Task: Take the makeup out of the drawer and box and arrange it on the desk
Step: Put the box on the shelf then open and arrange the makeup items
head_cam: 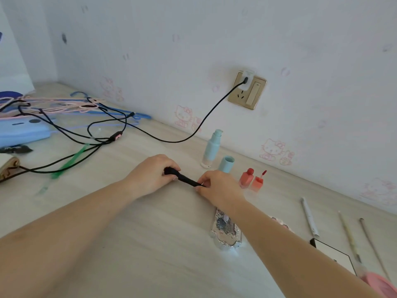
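Bright, flat daylight – no hard shadows, only faint soft ones on the desk under both forearms. Source not visible. Colour cast cool, bluish-grey on the wall. No glare spots; wall socket plate shows a dull gold sheen. Wide-angle warp: desk edge against the wall bows and tilts, worse away from the socket toward the frame corners. Overall soft, compression smear – wallpaper prints right of the socket washed out, the forearms blurred at the bottom edge.
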Demonstrator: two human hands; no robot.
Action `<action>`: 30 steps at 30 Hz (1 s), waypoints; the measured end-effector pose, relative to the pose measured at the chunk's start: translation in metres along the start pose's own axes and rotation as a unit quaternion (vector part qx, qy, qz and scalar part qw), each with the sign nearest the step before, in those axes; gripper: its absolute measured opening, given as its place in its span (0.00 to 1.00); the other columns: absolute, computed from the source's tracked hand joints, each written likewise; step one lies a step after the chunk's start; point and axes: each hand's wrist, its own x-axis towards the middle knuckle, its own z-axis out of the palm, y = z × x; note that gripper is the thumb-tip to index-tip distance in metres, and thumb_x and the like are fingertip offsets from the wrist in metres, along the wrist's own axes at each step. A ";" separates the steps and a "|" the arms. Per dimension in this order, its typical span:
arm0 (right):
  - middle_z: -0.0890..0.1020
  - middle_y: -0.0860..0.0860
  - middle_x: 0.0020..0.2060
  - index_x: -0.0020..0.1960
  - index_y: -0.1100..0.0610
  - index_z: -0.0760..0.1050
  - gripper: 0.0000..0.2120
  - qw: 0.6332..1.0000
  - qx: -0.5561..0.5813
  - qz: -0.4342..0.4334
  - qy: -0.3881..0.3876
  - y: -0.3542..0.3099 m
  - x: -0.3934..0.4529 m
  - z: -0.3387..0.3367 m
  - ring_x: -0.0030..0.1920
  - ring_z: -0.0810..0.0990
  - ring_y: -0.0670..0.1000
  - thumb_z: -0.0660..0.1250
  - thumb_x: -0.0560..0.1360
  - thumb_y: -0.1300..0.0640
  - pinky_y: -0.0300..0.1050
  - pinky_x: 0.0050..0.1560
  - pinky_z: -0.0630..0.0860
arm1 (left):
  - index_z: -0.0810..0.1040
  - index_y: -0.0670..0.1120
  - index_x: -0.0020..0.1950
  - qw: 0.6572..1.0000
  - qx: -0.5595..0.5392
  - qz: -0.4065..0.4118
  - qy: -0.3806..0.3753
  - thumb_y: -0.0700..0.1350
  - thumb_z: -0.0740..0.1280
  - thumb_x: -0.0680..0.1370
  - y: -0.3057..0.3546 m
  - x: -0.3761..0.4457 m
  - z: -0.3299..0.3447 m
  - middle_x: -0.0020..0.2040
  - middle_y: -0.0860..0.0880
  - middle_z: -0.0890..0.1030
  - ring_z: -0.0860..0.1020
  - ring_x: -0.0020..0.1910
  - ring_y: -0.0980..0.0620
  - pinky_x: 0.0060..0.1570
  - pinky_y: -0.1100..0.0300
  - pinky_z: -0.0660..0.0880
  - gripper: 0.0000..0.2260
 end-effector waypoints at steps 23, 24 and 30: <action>0.81 0.43 0.45 0.55 0.45 0.76 0.10 0.981 0.121 0.041 0.147 0.106 -0.074 -0.080 0.50 0.78 0.42 0.68 0.73 0.52 0.38 0.51 0.71 | 0.82 0.48 0.51 0.979 0.011 0.192 0.068 0.43 0.69 0.74 0.102 0.017 0.019 0.50 0.52 0.79 0.76 0.52 0.50 0.53 0.56 0.72 0.07; 0.81 0.43 0.45 0.54 0.45 0.76 0.10 0.976 0.133 0.061 0.159 0.121 -0.082 -0.087 0.49 0.78 0.43 0.69 0.73 0.52 0.38 0.50 0.71 | 0.82 0.48 0.51 0.977 0.008 0.203 0.057 0.42 0.69 0.74 0.116 0.018 0.026 0.51 0.52 0.79 0.76 0.53 0.50 0.53 0.57 0.71 0.07; 0.79 0.41 0.40 0.53 0.47 0.76 0.09 0.955 0.152 0.149 0.205 0.197 -0.121 -0.107 0.46 0.79 0.45 0.69 0.73 0.52 0.39 0.44 0.68 | 0.81 0.49 0.52 0.971 -0.004 0.238 -0.017 0.44 0.68 0.75 0.175 0.028 0.075 0.50 0.51 0.79 0.75 0.51 0.51 0.54 0.54 0.71 0.06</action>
